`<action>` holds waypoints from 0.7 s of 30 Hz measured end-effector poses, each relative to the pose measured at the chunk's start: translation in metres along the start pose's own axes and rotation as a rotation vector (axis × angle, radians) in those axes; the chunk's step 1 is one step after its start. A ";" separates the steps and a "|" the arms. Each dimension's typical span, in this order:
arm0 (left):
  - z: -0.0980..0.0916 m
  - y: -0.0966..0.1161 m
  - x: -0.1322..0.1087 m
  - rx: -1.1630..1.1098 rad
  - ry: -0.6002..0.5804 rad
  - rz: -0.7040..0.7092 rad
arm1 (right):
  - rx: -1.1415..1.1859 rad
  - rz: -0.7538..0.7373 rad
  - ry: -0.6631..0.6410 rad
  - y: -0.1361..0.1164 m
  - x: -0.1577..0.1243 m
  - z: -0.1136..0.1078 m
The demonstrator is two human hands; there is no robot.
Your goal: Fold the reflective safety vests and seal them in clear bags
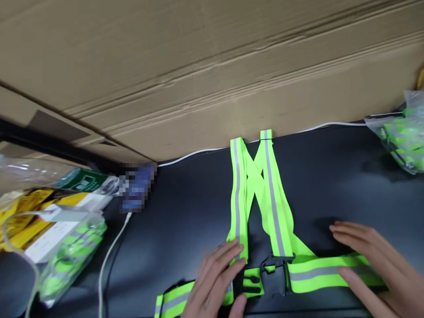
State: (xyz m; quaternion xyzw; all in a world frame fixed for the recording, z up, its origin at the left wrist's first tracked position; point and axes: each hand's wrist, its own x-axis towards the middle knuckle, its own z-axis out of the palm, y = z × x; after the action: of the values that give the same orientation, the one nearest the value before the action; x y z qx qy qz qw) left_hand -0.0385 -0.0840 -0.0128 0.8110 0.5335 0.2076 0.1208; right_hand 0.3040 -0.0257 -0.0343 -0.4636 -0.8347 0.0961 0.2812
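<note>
A neon-yellow reflective safety vest made of straps [272, 190] lies spread on the dark tabletop, its two shoulder straps crossing near the top. My left hand [215, 282] rests over the left strap beside the black prong half of the buckle [253, 285], fingers stretched out. The black socket half [278, 280] sits just to the right; the two halves look apart. Over the right end of the waist strap [318, 274] is my right hand [377, 265], thumb and fingers wide apart with nothing held. Whether its thumb touches the strap I cannot tell.
A large cardboard sheet [212, 75] stands behind the dark table [159, 251]. Bagged vests lie at left [73, 256] and right [406, 141]. Yellow and white packaging [43, 216] sits at left. A white cable [112, 256] runs to a blurred-out device [137, 187].
</note>
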 end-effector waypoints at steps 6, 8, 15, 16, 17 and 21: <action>-0.010 0.019 0.048 0.109 -0.167 0.302 | -0.008 -0.097 -0.187 -0.017 0.079 0.006; 0.003 0.027 0.058 0.140 -0.210 0.376 | -0.007 -0.148 -0.316 -0.016 0.108 0.021; 0.056 0.034 0.049 0.141 -0.249 0.454 | -0.115 -0.010 -0.486 -0.001 0.194 0.090; 0.057 0.033 0.047 0.129 -0.254 0.457 | -0.137 0.016 -0.518 0.003 0.201 0.098; 0.057 0.031 0.046 0.116 -0.265 0.464 | -0.156 0.026 -0.540 0.007 0.206 0.103; 0.050 0.027 0.045 0.080 -0.296 0.500 | -0.172 -0.022 -0.518 0.021 0.213 0.112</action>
State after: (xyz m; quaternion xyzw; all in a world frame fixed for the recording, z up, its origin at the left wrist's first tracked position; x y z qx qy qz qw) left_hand 0.0228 -0.0521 -0.0361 0.9428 0.3016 0.0890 0.1105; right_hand 0.1689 0.1733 -0.0545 -0.4369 -0.8888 0.1371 0.0188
